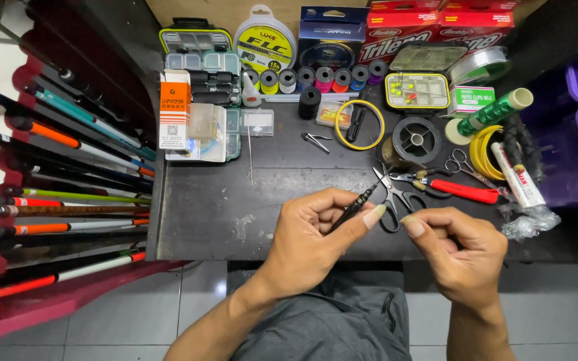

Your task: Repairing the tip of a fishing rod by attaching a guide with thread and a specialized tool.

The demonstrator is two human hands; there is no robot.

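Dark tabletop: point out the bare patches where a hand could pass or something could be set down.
Bare: the table front-left, between the orange box, the rod rack and the left hand. Crowded: the back row of spools and the right side around scissors and red-handled pliers.

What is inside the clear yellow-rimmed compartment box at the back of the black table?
The clear yellow-rimmed compartment box shows a few small yellow and red pieces in its left compartments; the other compartments look empty. Anything beneath the box is hidden.
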